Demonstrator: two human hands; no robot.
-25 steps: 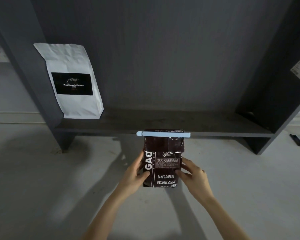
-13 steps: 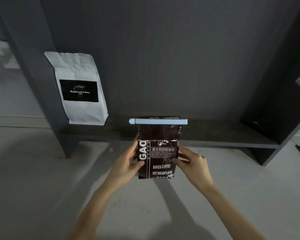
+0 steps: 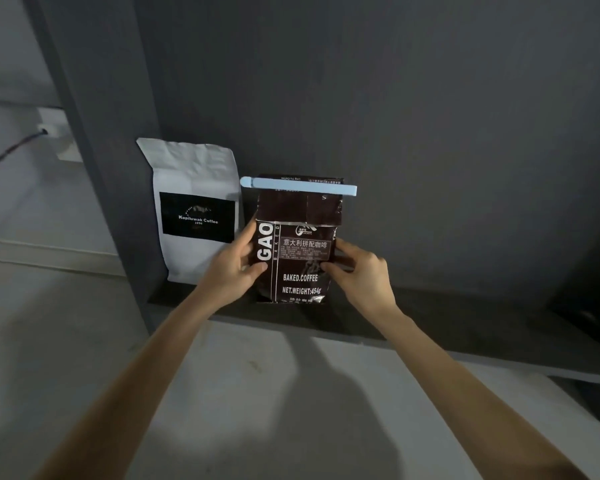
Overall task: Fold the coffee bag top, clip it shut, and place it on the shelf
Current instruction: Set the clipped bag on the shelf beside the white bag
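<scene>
Standing upright near the shelf's (image 3: pixel 430 317) left end, front edge, just beside a white bag (image 3: pixel 194 209), the clipped coffee bag (image 3: pixel 297 244) is pinched between left hand (image 3: pixel 234 268) and right hand (image 3: pixel 361 271); release looks next.

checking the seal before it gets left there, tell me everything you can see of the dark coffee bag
The dark coffee bag is dark brown, glossy and creased like foil, printed in white with GAO, BAKED.COFFEE and NET.WEIGHT:454g. Its top is folded over, with a pale blue clip clamped straight across the fold. It stands upright with its base at the dark shelf, just right of a white coffee bag. The left hand and right hand grip its two sides.
</scene>
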